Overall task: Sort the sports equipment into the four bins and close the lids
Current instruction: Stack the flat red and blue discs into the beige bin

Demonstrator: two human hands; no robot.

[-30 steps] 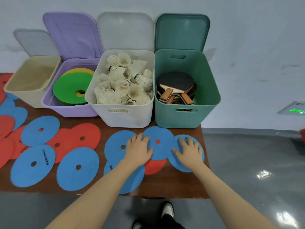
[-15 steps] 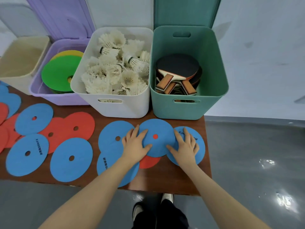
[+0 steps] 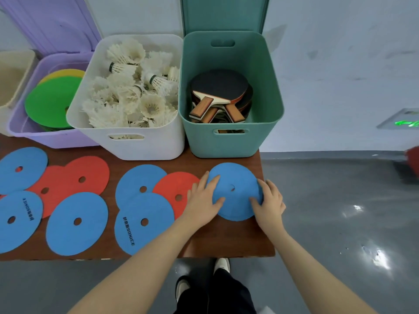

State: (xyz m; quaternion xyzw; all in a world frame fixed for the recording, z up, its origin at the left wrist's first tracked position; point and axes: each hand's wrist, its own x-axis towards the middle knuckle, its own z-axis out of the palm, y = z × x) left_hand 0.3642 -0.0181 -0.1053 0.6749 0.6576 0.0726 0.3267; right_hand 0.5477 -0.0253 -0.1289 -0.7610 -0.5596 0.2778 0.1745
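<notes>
The blue disc (image 3: 234, 191) lies on the table (image 3: 226, 236) near its right edge, in front of the green bin (image 3: 231, 141). The left hand (image 3: 201, 200) presses on it from 9 o'clock and the right hand (image 3: 268, 200) from 3 o'clock; the fingers of both lie nearly flat on the disc, not closed around it, so neither grip really holds it. The disc looks thin, light and bendable, probably of felt or soft rubber, so it should slide easily but be hard to lift from a flat surface; I think the best place to take hold is the rim, perhaps after pushing it a little over the table edge. Its 9 o'clock side lies over a red disc (image 3: 174, 186), which may move together with it. More blue and red discs cover the table toward 9 o'clock. The purple bin (image 3: 52, 139), at 10 o'clock, already has a green disc (image 3: 48, 103), with the white bin (image 3: 140, 148) of shuttlecocks (image 3: 133, 96) standing between. The paddles (image 3: 220, 94) fill the green bin.
</notes>
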